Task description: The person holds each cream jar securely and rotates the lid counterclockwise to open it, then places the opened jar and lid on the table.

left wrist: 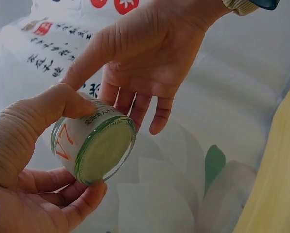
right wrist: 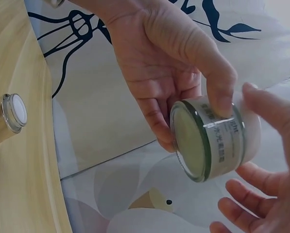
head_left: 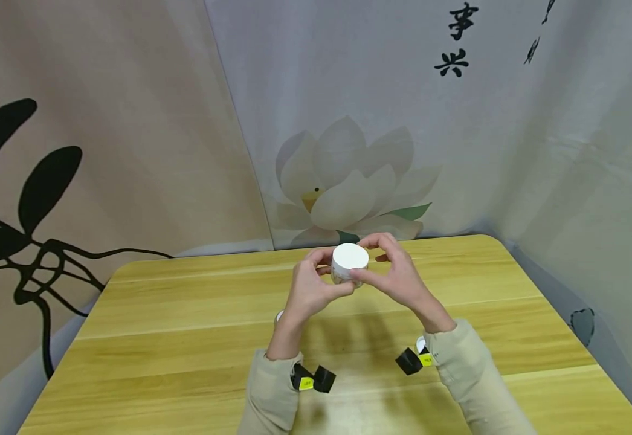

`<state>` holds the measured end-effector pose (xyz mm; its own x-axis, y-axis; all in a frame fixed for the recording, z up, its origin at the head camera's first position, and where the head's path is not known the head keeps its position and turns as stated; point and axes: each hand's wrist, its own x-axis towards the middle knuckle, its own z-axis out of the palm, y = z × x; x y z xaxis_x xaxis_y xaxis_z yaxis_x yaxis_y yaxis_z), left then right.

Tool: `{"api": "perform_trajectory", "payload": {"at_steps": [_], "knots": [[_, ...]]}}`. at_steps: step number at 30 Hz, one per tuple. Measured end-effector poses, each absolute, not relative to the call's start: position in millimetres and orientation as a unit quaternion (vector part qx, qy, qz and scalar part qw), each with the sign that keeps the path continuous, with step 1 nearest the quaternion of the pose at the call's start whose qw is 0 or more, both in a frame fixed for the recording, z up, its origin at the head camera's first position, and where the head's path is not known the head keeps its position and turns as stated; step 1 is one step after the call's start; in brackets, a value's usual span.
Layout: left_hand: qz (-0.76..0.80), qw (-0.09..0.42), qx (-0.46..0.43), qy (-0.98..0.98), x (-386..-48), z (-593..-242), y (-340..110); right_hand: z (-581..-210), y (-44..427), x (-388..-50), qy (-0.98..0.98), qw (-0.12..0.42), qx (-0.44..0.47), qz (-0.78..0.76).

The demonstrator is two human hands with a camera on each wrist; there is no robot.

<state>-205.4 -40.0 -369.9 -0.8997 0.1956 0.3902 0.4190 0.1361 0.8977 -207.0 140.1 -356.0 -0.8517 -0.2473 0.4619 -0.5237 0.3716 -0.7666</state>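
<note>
A round glass jar with a white lid (head_left: 350, 257) is held above the table between both hands. My left hand (head_left: 307, 290) grips its glass side; in the left wrist view the left thumb lies over the labelled jar (left wrist: 93, 141), with fingers beneath. The right hand (head_left: 397, 275) has thumb and index finger at opposite edges of the lid. Seen from the right wrist, the jar (right wrist: 208, 136) is tilted with its greenish base facing left, and the right hand (right wrist: 276, 179) is around the lid end, its other fingers spread away from the jar.
On the wooden table (head_left: 185, 350), a small white-topped item (head_left: 280, 316) shows behind the left wrist and another (head_left: 421, 344) beside the right cuff. A gold container (right wrist: 8, 119) lies at left in the right wrist view. A printed curtain (head_left: 158, 121) hangs behind the table.
</note>
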Motion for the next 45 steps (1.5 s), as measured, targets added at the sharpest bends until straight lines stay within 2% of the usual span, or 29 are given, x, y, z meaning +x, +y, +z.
{"api": "perform_trajectory", "payload": {"at_steps": [13, 24, 36, 45], "knots": [[-0.622, 0.09, -0.207, -0.75, -205.2, -367.9, -41.0, -355.3, 144.1, -207.5, -0.808, 0.109, 0.288, 0.502], [-0.631, 0.088, -0.211, -0.741, -203.3, -366.6, -40.8, -355.6, 139.2, -206.9, -0.82, 0.136, 0.235, 0.504], [-0.618, 0.092, -0.203, -0.754, -203.3, -365.9, -40.0, -355.9, 145.0, -207.3, -0.799, 0.124, 0.295, 0.509], [-0.63, 0.092, -0.208, -0.743, -204.5, -368.3, -39.3, -358.4, 142.3, -207.9, -0.812, 0.127, 0.242, 0.516]]}}
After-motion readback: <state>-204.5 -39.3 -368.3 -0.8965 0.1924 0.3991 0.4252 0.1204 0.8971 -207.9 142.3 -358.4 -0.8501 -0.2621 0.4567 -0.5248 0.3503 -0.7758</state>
